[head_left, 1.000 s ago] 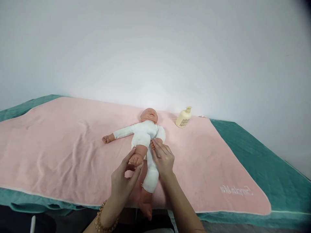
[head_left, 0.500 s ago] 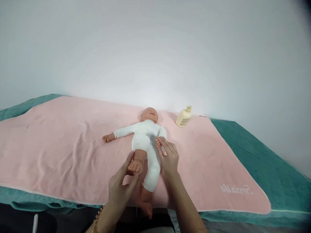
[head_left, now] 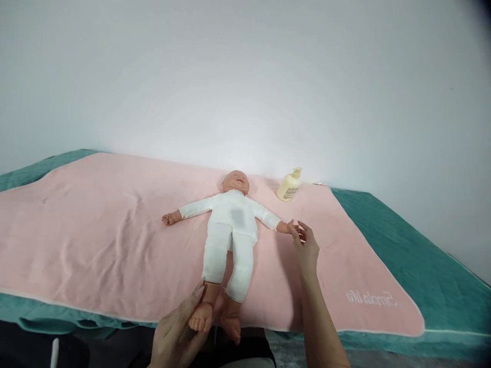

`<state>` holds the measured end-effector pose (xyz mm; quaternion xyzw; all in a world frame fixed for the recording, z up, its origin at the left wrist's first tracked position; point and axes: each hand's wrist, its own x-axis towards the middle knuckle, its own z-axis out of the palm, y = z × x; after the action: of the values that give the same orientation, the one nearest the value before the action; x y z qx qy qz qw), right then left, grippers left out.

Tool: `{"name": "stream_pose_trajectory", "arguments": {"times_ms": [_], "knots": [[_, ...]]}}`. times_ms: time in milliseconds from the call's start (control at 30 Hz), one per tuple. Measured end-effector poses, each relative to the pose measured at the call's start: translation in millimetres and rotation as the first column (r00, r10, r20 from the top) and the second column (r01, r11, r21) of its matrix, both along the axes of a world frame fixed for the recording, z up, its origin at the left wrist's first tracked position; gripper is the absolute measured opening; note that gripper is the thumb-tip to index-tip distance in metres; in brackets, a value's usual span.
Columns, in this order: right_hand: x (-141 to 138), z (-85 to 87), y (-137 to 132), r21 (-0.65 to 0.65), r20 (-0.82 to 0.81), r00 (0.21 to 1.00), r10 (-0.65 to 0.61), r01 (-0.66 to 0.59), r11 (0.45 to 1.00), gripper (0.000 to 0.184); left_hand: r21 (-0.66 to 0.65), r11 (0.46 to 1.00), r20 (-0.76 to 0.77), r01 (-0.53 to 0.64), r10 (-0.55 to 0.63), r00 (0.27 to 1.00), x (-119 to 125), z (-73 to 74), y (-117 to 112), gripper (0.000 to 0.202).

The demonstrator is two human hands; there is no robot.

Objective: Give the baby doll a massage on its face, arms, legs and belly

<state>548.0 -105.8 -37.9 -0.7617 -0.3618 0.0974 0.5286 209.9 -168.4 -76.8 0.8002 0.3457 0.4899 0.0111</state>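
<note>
A baby doll (head_left: 230,212) in a white cloth suit lies face up, head away from me, arms stretched out to both sides. A grey patch shows on its belly. My left hand (head_left: 174,327) is closed around the doll's foot (head_left: 201,317) on the left, fingers along the ankle and partly hidden under it. Between the thumb and fingers of my right hand (head_left: 308,248) is the doll's small hand (head_left: 293,227), its arm drawn out to the right. The doll's other foot (head_left: 230,322) hangs near the bed's front edge, untouched.
Under the doll lies a pink blanket (head_left: 95,230), wrinkled on the left, over a teal cover (head_left: 418,250). A pale yellow pump bottle (head_left: 290,185) stands right of the doll's head. Behind is a white wall (head_left: 245,76).
My right hand has moved the doll's arm from across its body out to the right. My left hand has brought the bent leg down towards me, so it now lies straight.
</note>
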Motion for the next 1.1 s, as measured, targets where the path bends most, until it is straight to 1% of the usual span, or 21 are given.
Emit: {"name": "stream_pose_trajectory", "arguments": {"times_ms": [67,200,267,333,400,500,567,733,833,933,1000,1100], "knots": [[8.4,-7.8,0.4,-0.021,-0.031,0.999,0.012,-0.012,1.000,0.054,-0.018,1.000,-0.005,0.023,-0.023,1.000,-3.6,-11.5,-2.9,0.064],[17.4,-25.0,3.0,-0.006,-0.088,0.996,0.019,-0.020,1.000,0.056,-0.087,0.995,-0.015,0.044,-0.045,0.999,-10.7,-33.7,-6.0,0.069],[18.6,-29.7,4.1,-0.022,-0.107,0.994,0.024,-0.027,0.999,0.053,-0.117,0.992,-0.015,0.049,-0.051,0.999,-13.7,-43.3,-7.5,0.070],[18.1,-30.8,4.5,-0.046,-0.112,0.993,0.030,-0.035,0.998,0.052,-0.156,0.987,-0.011,0.038,-0.041,0.999,-14.9,-53.0,-10.2,0.070],[16.8,-30.1,4.4,-0.057,-0.109,0.994,0.032,-0.038,0.998,0.053,-0.212,0.977,0.024,0.004,0.001,1.000,-13.1,-63.5,-14.5,0.065],[15.3,-29.0,3.9,-0.065,-0.092,0.995,0.031,-0.037,0.997,0.053,-0.316,0.946,0.138,-0.073,0.122,0.983,-6.0,-79.9,-22.2,0.052],[15.1,-29.1,3.8,-0.074,-0.087,0.996,0.028,-0.034,0.997,0.055,-0.373,0.922,0.185,-0.105,0.185,0.965,-1.2,-89.5,-26.5,0.047],[13.1,-28.5,4.3,-0.121,-0.093,0.995,-0.036,0.025,0.992,0.073,-0.450,0.879,0.203,-0.155,0.271,0.941,-0.1,-107.0,-32.5,0.043],[9.0,-25.7,5.1,-0.115,-0.109,0.993,-0.044,0.031,0.993,0.080,-0.511,0.836,0.204,-0.197,0.341,0.918,-2.4,-112.3,-35.1,0.040],[3.6,-20.8,5.5,-0.069,-0.086,0.996,-0.023,0.017,0.997,0.083,-0.554,0.801,0.195,-0.227,0.390,0.900,-0.8,-109.1,-36.4,0.046],[-0.6,-16.5,5.1,-0.015,-0.045,0.999,-0.010,0.010,1.000,0.079,-0.550,0.805,0.202,-0.221,0.386,0.900,2.1,-101.3,-35.2,0.047],[-8.9,-9.6,4.6,0.079,0.012,1.000,-0.010,0.009,0.997,0.066,-0.497,0.846,0.230,-0.195,0.345,0.910,6.0,-84.0,-28.9,0.040]]}}
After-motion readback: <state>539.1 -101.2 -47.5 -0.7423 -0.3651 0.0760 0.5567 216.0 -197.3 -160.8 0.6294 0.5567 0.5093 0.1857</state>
